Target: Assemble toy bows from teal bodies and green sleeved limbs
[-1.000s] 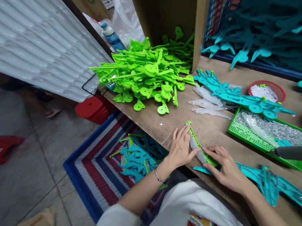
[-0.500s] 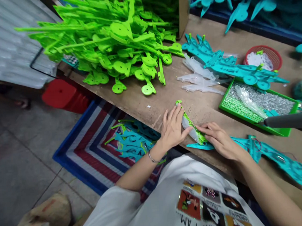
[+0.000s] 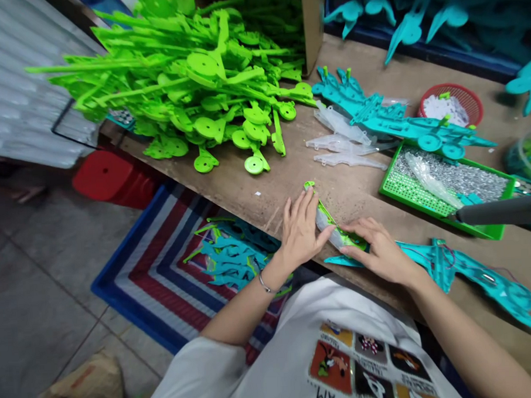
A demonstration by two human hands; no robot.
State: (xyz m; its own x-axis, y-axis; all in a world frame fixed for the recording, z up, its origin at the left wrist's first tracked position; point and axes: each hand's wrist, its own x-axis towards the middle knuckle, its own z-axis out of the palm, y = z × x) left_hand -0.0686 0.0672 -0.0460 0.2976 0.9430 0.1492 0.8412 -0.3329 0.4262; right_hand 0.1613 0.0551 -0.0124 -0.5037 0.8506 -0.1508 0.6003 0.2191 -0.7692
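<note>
Left hand is just flat on the green part, right hand pinches its 5 o'clock end, tray at 2 o'clock.

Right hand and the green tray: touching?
Apart. The head view shows a strip of tabletop between the right hand and the near edge of the green tray.

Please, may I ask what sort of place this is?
Probably a small assembly workshop: a workbench bears a heap of green plastic parts and a green tray of small shiny pieces.
</note>
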